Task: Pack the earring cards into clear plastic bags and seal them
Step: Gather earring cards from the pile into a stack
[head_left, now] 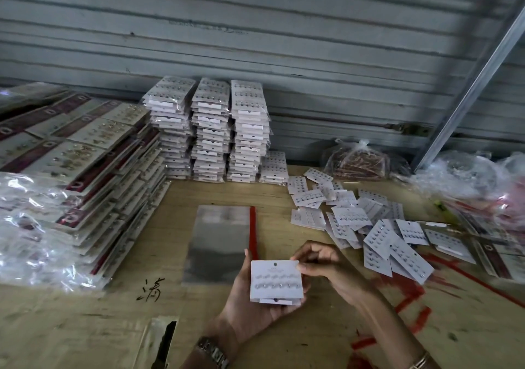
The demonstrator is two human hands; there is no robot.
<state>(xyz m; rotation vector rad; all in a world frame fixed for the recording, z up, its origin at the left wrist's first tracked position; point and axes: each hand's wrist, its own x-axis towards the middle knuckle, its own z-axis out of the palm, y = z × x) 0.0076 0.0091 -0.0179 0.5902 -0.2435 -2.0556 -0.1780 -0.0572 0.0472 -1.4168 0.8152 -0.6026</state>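
At the bottom centre of the head view, an earring card (277, 280) is held face-up in the left hand (250, 309), thumb along its left edge. The other left fingers are mostly hidden behind the card. A second card (277, 301) is seen only as a sliver below the first; how many are held cannot be told. The top-right corner of the earring card is pinched by the fingers (302, 267) of the right hand (326, 266); the remaining right fingers are curled. The studs on the card are too blurred to count.

Just beyond the left fingers, a flat stack of clear plastic bags (218, 240) with a red strip (252, 232) along its right edge is laid on the counter (284, 340). Right of the right fingers, loose cards (377, 232) are scattered and overlapping. Far beyond both hands, stacks of bagged cards (210, 130) are set against a shutter wall (255, 27). Far left of the fingers, maroon-and-cream card stacks (93, 164) are partly covered by crumpled plastic (31, 226) and cut off by the frame. A tied bag of reddish contents (358, 161) is at the back right; the contents are unidentifiable. A dark object (164, 343) near the left wrist is cut off at the bottom edge. A watch (213, 351) and a bangle (420, 361) are partly cropped.
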